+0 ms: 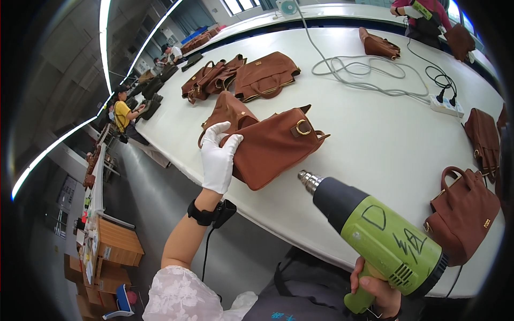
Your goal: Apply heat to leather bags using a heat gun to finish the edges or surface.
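Nearest the camera in the head view: green heat gun (pixel 393 243) with dark collar and stepped metal nozzle (pixel 310 182), gripped by its handle in the bare right hand (pixel 381 291), fingers wrapped around. Nozzle directed up and leftward, toward the lower right part of a brown bag (pixel 273 147), near it but not touching. Bag tilted, lower edge beside the front rim of the white surface (pixel 369 144); gold ring (pixel 303 127) on a dark tab toward the right end. At the opposite end, white-gloved left hand (pixel 218 163), narrow, holding the bag between thumb and fingers. Directly behind, partly covered: second bag (pixel 225 109).

Step in hand, judging by gun and bag: heat treatment of the leather; hot air on or off, impossible to tell. Next move called for, by the same judgement: steady left hold, nozzle kept off the leather and passed evenly along the face, gloved fingers clear of the air stream.

Farther back on the surface: bag cluster (pixel 211 80), flat-lying bag (pixel 267 75), looped grey cable (pixel 345 80) and white power strip (pixel 447 106). At right: upright handled bag (pixel 465 216). Beyond, at upper right: co-worker (pixel 428 24) with similar gun.
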Demonstrator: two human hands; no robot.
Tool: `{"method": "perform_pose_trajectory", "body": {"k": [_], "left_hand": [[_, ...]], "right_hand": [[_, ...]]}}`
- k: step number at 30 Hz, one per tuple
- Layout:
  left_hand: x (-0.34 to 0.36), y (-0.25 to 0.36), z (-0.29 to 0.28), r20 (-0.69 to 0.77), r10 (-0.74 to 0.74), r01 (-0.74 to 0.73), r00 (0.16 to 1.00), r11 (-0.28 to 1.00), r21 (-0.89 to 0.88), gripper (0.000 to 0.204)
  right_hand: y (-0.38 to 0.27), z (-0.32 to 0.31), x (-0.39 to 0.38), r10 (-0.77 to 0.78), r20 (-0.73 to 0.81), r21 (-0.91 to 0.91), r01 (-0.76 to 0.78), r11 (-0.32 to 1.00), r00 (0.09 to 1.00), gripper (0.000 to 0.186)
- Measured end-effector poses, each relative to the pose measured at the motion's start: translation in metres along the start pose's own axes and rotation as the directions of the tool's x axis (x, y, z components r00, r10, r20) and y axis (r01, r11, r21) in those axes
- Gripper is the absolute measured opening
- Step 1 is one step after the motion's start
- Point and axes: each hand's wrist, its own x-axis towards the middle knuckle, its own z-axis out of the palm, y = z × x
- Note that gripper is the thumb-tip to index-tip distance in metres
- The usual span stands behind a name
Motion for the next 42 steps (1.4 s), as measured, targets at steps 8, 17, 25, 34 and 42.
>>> {"method": "perform_pose_trajectory", "body": {"k": [8, 17, 25, 34, 42], "left_hand": [[-0.003, -0.005, 0.003, 0.001, 0.007, -0.007, 1.000, 0.999, -0.034, 0.029], [-0.024, -0.011, 0.013, 0.048, 0.026, -0.028, 0.999, 0.999, 0.035, 0.024], [-0.039, -0.012, 0.021, 0.102, 0.035, -0.043, 0.994, 0.996, 0.079, 0.024], [-0.038, -0.009, 0.020, 0.114, 0.020, -0.029, 0.993, 0.997, 0.078, 0.023], [-0.038, -0.011, 0.020, 0.108, -0.009, 0.001, 0.994, 0.998, 0.068, 0.023]], "right_hand": [[0.012, 0.000, -0.004, -0.016, 0.101, -0.020, 0.019, 1.000, 0.995, 0.053], [0.007, 0.008, -0.005, 0.060, 0.106, -0.135, -0.046, 0.990, 0.993, 0.039], [0.014, -0.012, -0.013, 0.092, 0.094, -0.161, -0.076, 0.984, 0.991, 0.042], [0.021, -0.013, -0.021, 0.056, 0.016, -0.048, -0.055, 0.997, 0.998, 0.058], [0.019, -0.011, -0.019, 0.086, 0.046, -0.029, -0.085, 0.996, 0.995, 0.059]]}}
